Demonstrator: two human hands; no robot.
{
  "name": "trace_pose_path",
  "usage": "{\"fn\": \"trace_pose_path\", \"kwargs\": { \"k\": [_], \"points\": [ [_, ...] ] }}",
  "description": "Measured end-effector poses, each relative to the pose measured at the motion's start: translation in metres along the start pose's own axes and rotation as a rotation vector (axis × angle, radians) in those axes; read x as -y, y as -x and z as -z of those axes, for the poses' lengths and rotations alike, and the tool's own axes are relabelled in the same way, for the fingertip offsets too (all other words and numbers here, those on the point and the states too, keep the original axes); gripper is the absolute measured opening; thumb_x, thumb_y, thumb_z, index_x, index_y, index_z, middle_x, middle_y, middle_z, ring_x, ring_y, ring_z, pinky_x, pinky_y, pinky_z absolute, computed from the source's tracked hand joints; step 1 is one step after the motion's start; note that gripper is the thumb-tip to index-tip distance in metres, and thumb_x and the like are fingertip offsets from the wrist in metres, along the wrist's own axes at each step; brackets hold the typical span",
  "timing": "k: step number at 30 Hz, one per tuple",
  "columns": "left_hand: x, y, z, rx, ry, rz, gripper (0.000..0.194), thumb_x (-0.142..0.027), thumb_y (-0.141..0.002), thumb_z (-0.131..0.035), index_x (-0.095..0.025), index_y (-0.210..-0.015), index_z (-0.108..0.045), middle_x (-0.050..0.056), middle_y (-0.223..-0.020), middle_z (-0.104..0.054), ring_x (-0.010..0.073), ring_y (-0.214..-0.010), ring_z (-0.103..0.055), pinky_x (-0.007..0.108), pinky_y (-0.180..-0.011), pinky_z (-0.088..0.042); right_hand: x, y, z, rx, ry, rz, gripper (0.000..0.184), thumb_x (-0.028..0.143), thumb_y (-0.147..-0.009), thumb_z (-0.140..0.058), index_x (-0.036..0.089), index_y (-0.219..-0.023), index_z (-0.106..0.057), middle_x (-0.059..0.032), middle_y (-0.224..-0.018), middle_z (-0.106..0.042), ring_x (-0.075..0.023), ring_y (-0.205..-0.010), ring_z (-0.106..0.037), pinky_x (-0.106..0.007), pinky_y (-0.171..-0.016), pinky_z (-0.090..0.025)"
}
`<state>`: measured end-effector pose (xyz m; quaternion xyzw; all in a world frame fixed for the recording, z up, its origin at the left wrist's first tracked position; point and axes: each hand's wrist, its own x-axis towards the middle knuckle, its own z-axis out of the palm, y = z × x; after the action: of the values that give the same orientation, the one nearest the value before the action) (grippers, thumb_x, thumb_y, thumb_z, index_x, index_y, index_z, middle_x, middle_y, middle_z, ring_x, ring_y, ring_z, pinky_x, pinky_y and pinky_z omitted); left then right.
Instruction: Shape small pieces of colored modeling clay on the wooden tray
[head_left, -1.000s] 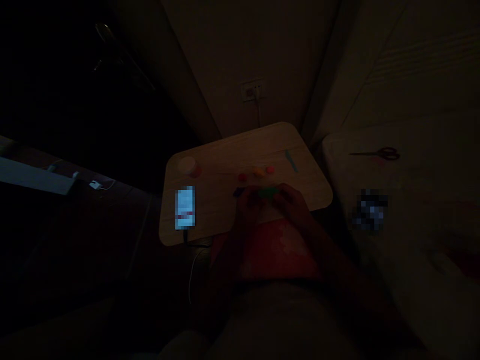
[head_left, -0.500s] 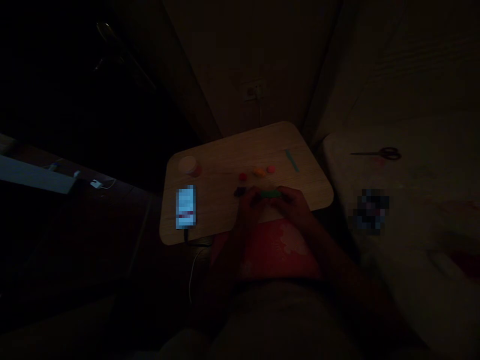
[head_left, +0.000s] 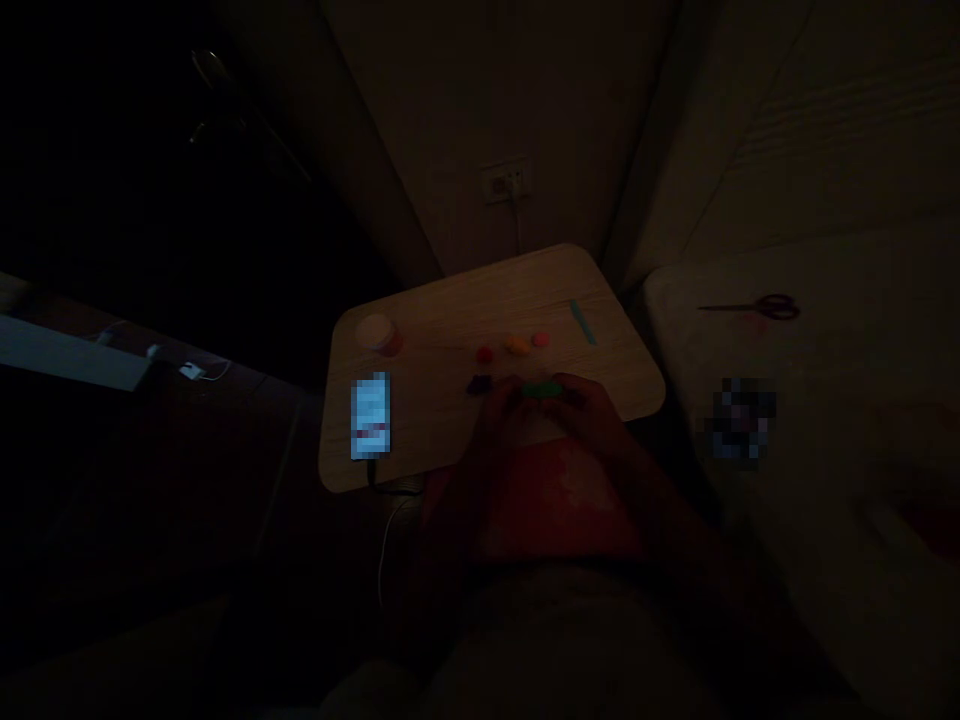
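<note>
left hand [head_left: 501,407] and right hand [head_left: 595,408] hold green lump [head_left: 542,389], fingers curled, barely open; exact fingertip grip too dark to tell. purple lump [head_left: 479,384] beside left hand.

Wood-topped desk [head_left: 427,420] in a very dim room

The round-cornered top stands near a plain wall [head_left: 480,90], where a socket [head_left: 506,181] has a cord plugged in. A metallic handle [head_left: 214,70] glints faintly on a nearly black surface at left. Below it, the dark floor [head_left: 240,450] shows a thin line. A broad, pale surface [head_left: 825,370] spreads along the right; its kind is unclear in the gloom.
</note>
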<state>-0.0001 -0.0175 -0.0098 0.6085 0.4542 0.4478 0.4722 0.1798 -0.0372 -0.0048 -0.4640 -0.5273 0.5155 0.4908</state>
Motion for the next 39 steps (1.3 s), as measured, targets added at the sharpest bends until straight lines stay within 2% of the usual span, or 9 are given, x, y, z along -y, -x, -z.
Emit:
{"fn": "trace_pose_path", "kwargs": {
  "k": [6,11,18,26,32,39],
  "points": [
    [0.001,0.003,0.001,0.017,-0.016,0.028,0.030,-0.047,-0.081,-0.077,-0.020,-0.091,-0.068,0.002,-0.086,-0.067,0.0193,-0.083,-0.060,0.031,-0.077,-0.050,0.003,0.001,-0.001,0.042,0.018,0.050,0.021,0.041,-0.083,-0.076,0.022,-0.087,-0.070,-0.0024,-0.080,-0.067,-0.0182,-0.074,-0.057,-0.030,-0.065,-0.046],
    [-0.007,0.003,0.001,0.064,0.024,-0.010,0.036,-0.053,-0.082,-0.078,-0.020,-0.084,-0.063,0.000,-0.078,-0.058,0.0160,-0.074,-0.053,0.028,-0.068,-0.046,0.003,0.001,-0.001,0.043,0.028,0.060,0.024,0.044,-0.083,-0.076,0.022,-0.084,-0.068,-0.0012,-0.076,-0.063,-0.0172,-0.069,-0.054,-0.029,-0.063,-0.043],
    [-0.004,-0.001,0.002,-0.016,0.092,-0.014,0.047,-0.066,-0.077,-0.078,-0.022,-0.085,-0.062,0.001,-0.080,-0.057,0.0170,-0.075,-0.052,0.029,-0.068,-0.046,0.003,0.001,0.001,0.045,-0.020,0.009,0.029,0.049,-0.082,-0.076,0.022,-0.083,-0.066,0.0000,-0.072,-0.059,-0.0159,-0.066,-0.051,-0.028,-0.059,-0.039],
    [-0.010,-0.001,0.005,0.030,0.101,-0.072,0.044,-0.063,-0.082,-0.075,-0.020,-0.085,-0.063,0.001,-0.080,-0.057,0.0169,-0.076,-0.052,0.030,-0.071,-0.044,0.004,0.002,0.000,0.077,-0.057,0.000,0.026,0.044,-0.082,-0.078,0.021,-0.084,-0.067,0.0000,-0.076,-0.062,-0.0154,-0.068,-0.053,-0.028,-0.061,-0.041],
    [-0.007,0.000,0.006,0.063,0.059,-0.059,0.042,-0.061,-0.085,-0.071,-0.020,-0.086,-0.065,0.001,-0.082,-0.059,0.0182,-0.079,-0.054,0.031,-0.074,-0.045,0.002,0.001,0.000,0.085,0.024,0.051,0.021,0.040,-0.085,-0.076,0.020,-0.085,-0.069,-0.0003,-0.076,-0.061,-0.0159,-0.071,-0.052,-0.028,-0.064,-0.041],
    [-0.004,0.000,0.004,-0.011,0.114,-0.089,0.042,-0.060,-0.082,-0.078,-0.020,-0.086,-0.064,0.001,-0.083,-0.061,0.0173,-0.078,-0.056,0.030,-0.073,-0.045,-0.002,0.001,0.000,0.062,0.008,0.051,0.024,0.043,-0.085,-0.076,0.021,-0.086,-0.068,-0.0003,-0.076,-0.061,-0.0158,-0.069,-0.052,-0.028,-0.063,-0.040]
  ]
}}
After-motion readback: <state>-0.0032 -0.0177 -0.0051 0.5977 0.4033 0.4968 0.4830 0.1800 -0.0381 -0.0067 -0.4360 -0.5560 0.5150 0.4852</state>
